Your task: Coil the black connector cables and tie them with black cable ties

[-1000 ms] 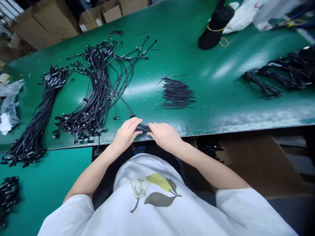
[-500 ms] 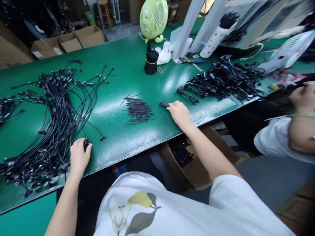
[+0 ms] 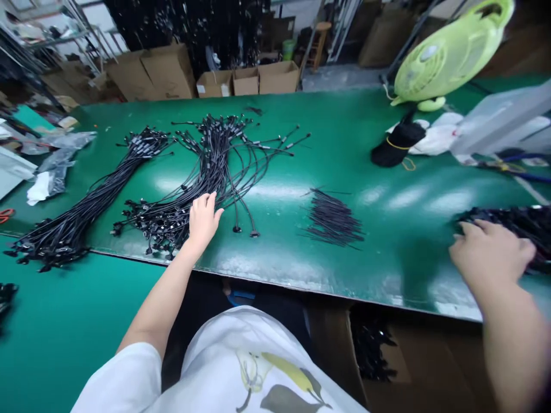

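Reaching both ways: left hand [image 3: 202,222] at middle cable bundle [image 3: 215,154], fingers together, thumb apart, any hold hidden; blurred right hand [image 3: 491,252] at right cable heap [image 3: 532,222], fingers parted, grip unclear. Likely picking-up or laying-down step; next move calls for tangle-free handling.

Black cables [image 3: 214,166], green table [image 3: 275,246], lime fan [image 3: 450,54], pear-printed white shirt [image 3: 219,367]

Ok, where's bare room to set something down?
Bare green tabletop lies between the pile of thin black strips and the black cable heap at far right. More lies beyond the strips, left of the yellow-banded black bundle. Crowded: the left, with two long black cable bundles.
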Demonstrator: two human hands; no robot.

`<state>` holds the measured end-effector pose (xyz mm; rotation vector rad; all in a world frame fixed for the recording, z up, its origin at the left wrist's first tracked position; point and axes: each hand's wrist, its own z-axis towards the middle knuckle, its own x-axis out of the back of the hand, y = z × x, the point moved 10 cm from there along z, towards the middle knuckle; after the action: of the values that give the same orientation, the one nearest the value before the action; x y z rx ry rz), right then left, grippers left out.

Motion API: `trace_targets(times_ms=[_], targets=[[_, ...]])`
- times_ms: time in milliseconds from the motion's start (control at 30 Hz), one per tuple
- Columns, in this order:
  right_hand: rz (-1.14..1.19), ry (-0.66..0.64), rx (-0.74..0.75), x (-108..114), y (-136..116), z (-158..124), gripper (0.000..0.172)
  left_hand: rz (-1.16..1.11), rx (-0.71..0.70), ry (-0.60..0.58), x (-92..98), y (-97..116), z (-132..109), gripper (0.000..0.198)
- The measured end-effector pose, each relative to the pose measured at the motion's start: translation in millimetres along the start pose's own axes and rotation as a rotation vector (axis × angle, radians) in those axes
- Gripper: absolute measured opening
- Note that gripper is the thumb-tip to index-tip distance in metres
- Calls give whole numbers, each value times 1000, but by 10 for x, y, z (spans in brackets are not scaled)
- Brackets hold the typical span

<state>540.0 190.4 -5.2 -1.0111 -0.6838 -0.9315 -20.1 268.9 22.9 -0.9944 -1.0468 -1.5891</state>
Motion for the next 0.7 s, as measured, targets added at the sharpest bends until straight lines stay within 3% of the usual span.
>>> trace_targets(times_ms=[67,167,333,433,500,533,600,633,700], targets=[[-131,70,-136,-7,-149,112,50,13,19,-61,-20,-149,120,30],[-137,-46,-102,-419,-811,379,44,-39,2,-111,36,-270,193,20],[88,-226,281,-1123,-2692,816,33,-231,-162,94,655,-131,-105,22],[136,-256,551,-1418,-3874,999,44,-240,-305,17,782,22,-443,23],[62,-375,775,-1692,-4495,1030,35,-203,-362,-66,733,0,-649,23],[-6,-436,853,-1814,-4682,1054,27,-178,-357,-85,699,-86,-723,21],[-159,-454,892,-1893,-4815,1219,26,-119,-288,-92,628,-396,-801,16],[-224,-391,862,-1814,-4800,1360,28,-95,-235,-86,598,-593,-812,14],[-312,-171,762,-1435,-4693,1651,31,-68,-129,-56,574,-978,-791,13]])
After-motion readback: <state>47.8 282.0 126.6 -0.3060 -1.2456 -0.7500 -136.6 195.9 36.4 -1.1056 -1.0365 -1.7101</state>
